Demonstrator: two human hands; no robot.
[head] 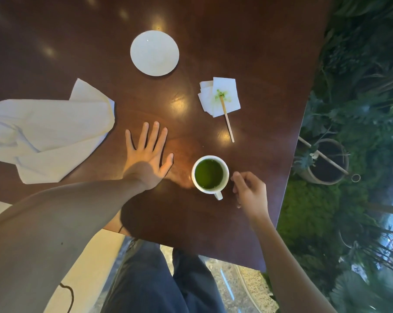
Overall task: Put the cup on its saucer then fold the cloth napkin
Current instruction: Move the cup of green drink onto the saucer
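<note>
While the cup (210,175), full of green drink, stands near the bench (247,53) edge, the right hand (249,192) hovers beside its handle, fingers loosely curled, holding nothing. The left hand (149,154) lies flat, fingers spread. The saucer (154,53) waits well apart; the cloth napkin (46,136) lies rumpled. Next, I judge, a steady lift by the handle. No writing is readable.

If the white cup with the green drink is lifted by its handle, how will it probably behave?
The cup looks filled nearly to the rim with green liquid, so it may spill if tilted or moved quickly. Full, it is probably rather heavy for its size. Its small handle, near the right hand, offers little grip, so it may tip forward.
</note>
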